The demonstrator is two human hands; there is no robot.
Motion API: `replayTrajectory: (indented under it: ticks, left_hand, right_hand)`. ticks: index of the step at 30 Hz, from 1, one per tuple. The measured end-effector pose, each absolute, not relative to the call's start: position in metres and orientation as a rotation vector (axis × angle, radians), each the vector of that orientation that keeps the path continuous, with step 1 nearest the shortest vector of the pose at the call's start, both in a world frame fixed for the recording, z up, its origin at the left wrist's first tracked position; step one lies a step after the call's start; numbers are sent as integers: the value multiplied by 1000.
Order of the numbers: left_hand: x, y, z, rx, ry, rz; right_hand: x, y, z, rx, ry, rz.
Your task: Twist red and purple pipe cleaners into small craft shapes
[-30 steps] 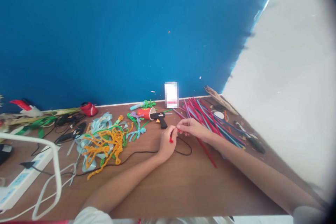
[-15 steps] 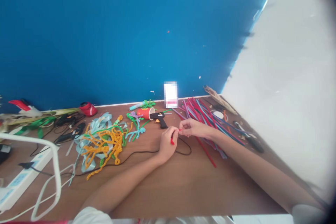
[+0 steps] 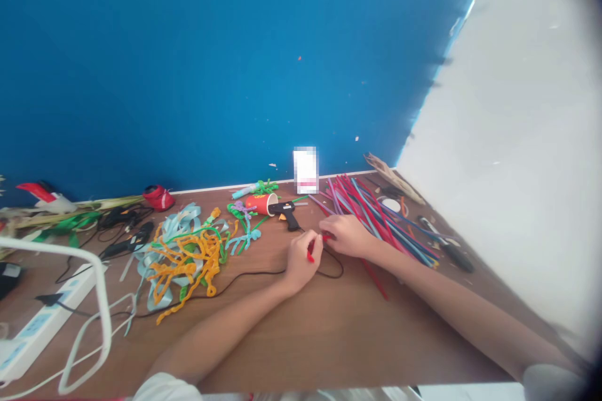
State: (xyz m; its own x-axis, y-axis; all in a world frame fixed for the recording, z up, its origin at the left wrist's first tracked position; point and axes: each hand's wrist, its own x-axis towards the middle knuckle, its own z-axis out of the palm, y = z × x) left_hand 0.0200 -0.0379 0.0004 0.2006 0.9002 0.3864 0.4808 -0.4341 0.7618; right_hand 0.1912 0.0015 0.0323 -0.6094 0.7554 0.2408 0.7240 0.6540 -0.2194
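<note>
1. Left sleeve (image 3: 165,387) is white, its hem curved.
2. Right sleeve (image 3: 548,382) is pale grey and blurred.
3. Left forearm (image 3: 221,332) and right forearm (image 3: 451,307) are slim and bare below the sleeves.
4. Left hand (image 3: 301,260) and right hand (image 3: 350,236) are bare.

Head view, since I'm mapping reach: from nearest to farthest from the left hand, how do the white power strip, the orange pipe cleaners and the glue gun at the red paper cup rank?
1. Glue gun: just beyond the left hand, at the red paper cup's mouth.
2. Orange pipe cleaners: tangled, to its left.
3. White power strip: far left.
</note>
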Motion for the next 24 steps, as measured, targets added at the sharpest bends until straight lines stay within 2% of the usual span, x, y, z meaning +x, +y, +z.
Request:
replayTrajectory:
  ticks: [6, 13, 24]
  left_hand:
    - [20, -38, 4, 1906, 1267, 1187]
    - [20, -36, 1, 1825, 1244, 1219]
    - [21, -38, 4, 1846, 1251, 1234]
  right_hand:
    - [198, 8, 26, -1271, -2383, 576]
    - [187, 9, 33, -1132, -1745, 1620]
    - [190, 11, 31, -988, -1177, 2232]
